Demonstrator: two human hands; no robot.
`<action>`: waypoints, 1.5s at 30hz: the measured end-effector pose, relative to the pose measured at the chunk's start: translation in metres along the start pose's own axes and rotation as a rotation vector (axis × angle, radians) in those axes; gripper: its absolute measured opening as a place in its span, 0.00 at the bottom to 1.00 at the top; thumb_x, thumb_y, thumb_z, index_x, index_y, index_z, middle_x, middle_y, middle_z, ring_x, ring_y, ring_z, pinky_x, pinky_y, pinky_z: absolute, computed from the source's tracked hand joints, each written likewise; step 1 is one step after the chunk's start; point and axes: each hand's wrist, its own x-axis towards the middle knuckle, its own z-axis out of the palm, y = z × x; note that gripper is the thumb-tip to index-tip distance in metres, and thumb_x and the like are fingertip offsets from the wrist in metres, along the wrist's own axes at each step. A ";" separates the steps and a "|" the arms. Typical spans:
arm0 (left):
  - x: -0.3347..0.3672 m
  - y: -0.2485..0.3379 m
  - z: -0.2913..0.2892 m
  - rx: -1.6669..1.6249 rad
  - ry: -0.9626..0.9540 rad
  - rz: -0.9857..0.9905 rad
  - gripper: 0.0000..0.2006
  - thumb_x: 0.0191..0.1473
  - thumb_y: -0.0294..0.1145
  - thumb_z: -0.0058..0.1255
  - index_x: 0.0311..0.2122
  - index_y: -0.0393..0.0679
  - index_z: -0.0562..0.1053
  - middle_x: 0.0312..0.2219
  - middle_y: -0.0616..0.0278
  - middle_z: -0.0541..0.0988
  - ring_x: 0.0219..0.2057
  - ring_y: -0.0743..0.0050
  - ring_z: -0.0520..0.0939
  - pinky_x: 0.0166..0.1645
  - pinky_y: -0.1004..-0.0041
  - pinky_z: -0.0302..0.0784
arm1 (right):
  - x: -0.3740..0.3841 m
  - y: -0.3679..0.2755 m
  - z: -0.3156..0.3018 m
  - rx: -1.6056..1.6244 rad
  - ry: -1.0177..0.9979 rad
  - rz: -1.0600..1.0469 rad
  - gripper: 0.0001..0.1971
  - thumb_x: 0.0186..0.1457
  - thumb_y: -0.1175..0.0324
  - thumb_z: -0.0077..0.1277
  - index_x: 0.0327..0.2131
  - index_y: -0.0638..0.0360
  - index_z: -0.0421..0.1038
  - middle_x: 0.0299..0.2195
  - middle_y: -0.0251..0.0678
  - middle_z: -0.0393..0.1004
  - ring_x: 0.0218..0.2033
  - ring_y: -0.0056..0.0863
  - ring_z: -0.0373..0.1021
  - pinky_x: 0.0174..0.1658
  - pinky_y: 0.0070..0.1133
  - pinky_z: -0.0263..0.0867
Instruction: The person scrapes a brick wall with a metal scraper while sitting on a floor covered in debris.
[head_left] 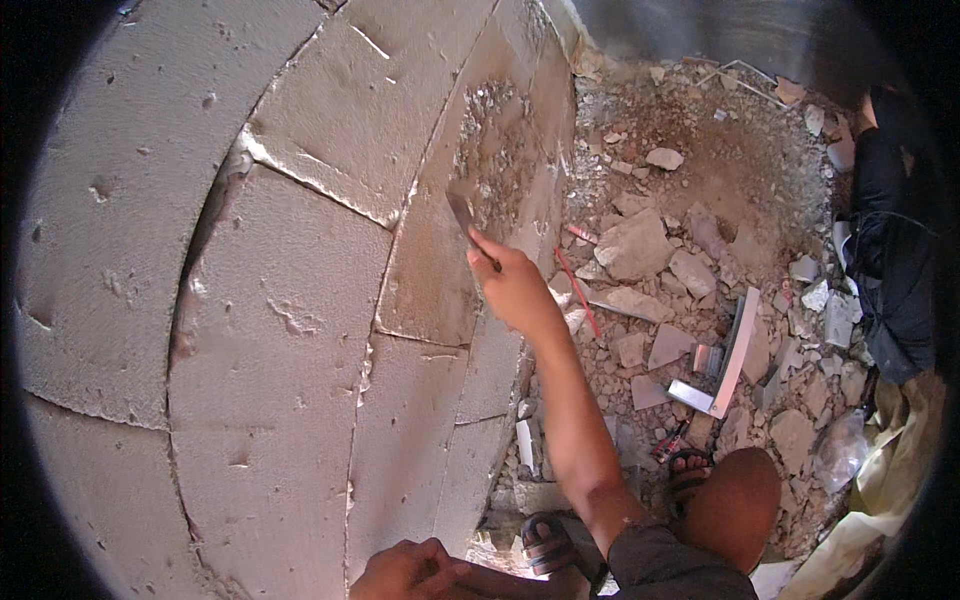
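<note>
My right hand (508,285) reaches up to the block wall (270,310), its fingers wrapped round the handle of a scraper (460,212). The flat blade points up and away, at the lower edge of a rough patch (495,150) where the surface is broken and stony. Whether the blade touches the wall, I cannot tell. At the bottom edge, my left hand (408,572) is closed with curled fingers beside the foot of the wall. Nothing shows in it, and its lower part is cut off by the picture's edge.
Broken rubble (635,245) covers the floor right of the wall. On it lie an L-shaped square (738,350), a thin red strip (578,292) and a clear plastic bag (842,450). My sandalled feet (547,545) stand below. Dark cloth (890,250) is at the right rim.
</note>
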 end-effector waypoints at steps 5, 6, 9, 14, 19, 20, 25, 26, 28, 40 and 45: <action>0.005 -0.003 -0.006 0.047 -0.094 -0.200 0.15 0.55 0.43 0.55 0.31 0.41 0.71 0.23 0.52 0.76 0.25 0.55 0.77 0.30 0.63 0.68 | -0.005 -0.002 -0.001 -0.025 0.076 -0.124 0.23 0.63 0.55 0.44 0.58 0.53 0.64 0.52 0.51 0.71 0.55 0.41 0.68 0.56 0.27 0.61; 0.004 -0.004 -0.005 0.046 -0.092 -0.206 0.15 0.55 0.43 0.55 0.31 0.41 0.71 0.23 0.52 0.76 0.25 0.55 0.77 0.30 0.63 0.68 | -0.011 -0.006 0.001 -0.019 0.063 -0.078 0.24 0.63 0.55 0.44 0.58 0.54 0.64 0.52 0.51 0.71 0.55 0.42 0.68 0.56 0.27 0.61; 0.002 -0.007 -0.003 -0.026 -0.003 -0.053 0.15 0.55 0.44 0.55 0.31 0.41 0.71 0.22 0.52 0.76 0.25 0.54 0.76 0.30 0.63 0.68 | -0.011 -0.012 0.002 -0.059 0.051 -0.079 0.23 0.63 0.55 0.43 0.58 0.54 0.65 0.52 0.51 0.70 0.55 0.43 0.67 0.57 0.27 0.60; 0.005 -0.008 0.002 0.105 0.054 0.015 0.16 0.54 0.44 0.56 0.29 0.41 0.70 0.22 0.53 0.75 0.26 0.55 0.76 0.31 0.61 0.67 | 0.024 0.013 -0.005 -0.047 0.083 -0.135 0.23 0.63 0.55 0.42 0.58 0.53 0.64 0.51 0.54 0.70 0.55 0.49 0.65 0.57 0.32 0.61; 0.005 -0.003 -0.003 0.034 -0.039 -0.074 0.16 0.54 0.45 0.56 0.29 0.42 0.70 0.21 0.53 0.73 0.25 0.55 0.74 0.30 0.62 0.66 | 0.011 0.001 0.003 -0.029 0.070 -0.147 0.23 0.63 0.56 0.42 0.58 0.56 0.64 0.52 0.54 0.69 0.55 0.49 0.65 0.57 0.32 0.60; 0.005 0.000 -0.002 0.056 0.002 -0.050 0.16 0.54 0.44 0.56 0.29 0.42 0.69 0.20 0.53 0.73 0.23 0.55 0.73 0.29 0.62 0.65 | 0.014 -0.002 0.008 -0.033 0.095 -0.185 0.23 0.63 0.56 0.43 0.58 0.56 0.65 0.51 0.52 0.71 0.54 0.43 0.67 0.56 0.29 0.61; 0.009 0.002 -0.001 0.020 -0.002 -0.028 0.15 0.55 0.42 0.56 0.28 0.41 0.69 0.17 0.56 0.71 0.20 0.61 0.71 0.27 0.64 0.64 | 0.018 -0.011 -0.007 -0.008 0.054 -0.051 0.23 0.63 0.56 0.44 0.58 0.55 0.65 0.53 0.50 0.71 0.54 0.39 0.68 0.56 0.26 0.60; 0.009 0.002 -0.002 -0.035 -0.035 -0.085 0.15 0.55 0.42 0.56 0.27 0.41 0.69 0.16 0.57 0.71 0.19 0.63 0.71 0.26 0.64 0.64 | 0.017 -0.001 -0.006 -0.029 0.068 -0.065 0.23 0.63 0.56 0.44 0.58 0.55 0.65 0.53 0.50 0.70 0.55 0.39 0.68 0.57 0.26 0.60; 0.000 -0.030 0.008 0.012 0.023 -0.085 0.15 0.56 0.42 0.56 0.27 0.41 0.69 0.16 0.57 0.71 0.20 0.65 0.71 0.26 0.65 0.64 | 0.013 -0.003 0.000 -0.028 0.075 -0.104 0.23 0.63 0.56 0.44 0.58 0.55 0.65 0.54 0.50 0.69 0.56 0.39 0.67 0.57 0.26 0.59; 0.011 -0.003 0.002 0.072 0.028 0.020 0.15 0.55 0.43 0.55 0.29 0.41 0.70 0.20 0.52 0.73 0.23 0.53 0.74 0.29 0.62 0.67 | 0.031 -0.010 0.010 -0.017 0.213 -0.139 0.23 0.64 0.56 0.43 0.57 0.58 0.65 0.51 0.53 0.71 0.54 0.43 0.68 0.56 0.28 0.61; 0.006 -0.008 0.004 0.203 -0.008 -0.130 0.14 0.55 0.42 0.54 0.30 0.41 0.71 0.21 0.51 0.75 0.24 0.51 0.75 0.30 0.61 0.68 | 0.015 -0.005 0.004 -0.045 0.070 -0.033 0.23 0.64 0.58 0.41 0.58 0.60 0.63 0.52 0.52 0.70 0.55 0.45 0.67 0.57 0.28 0.60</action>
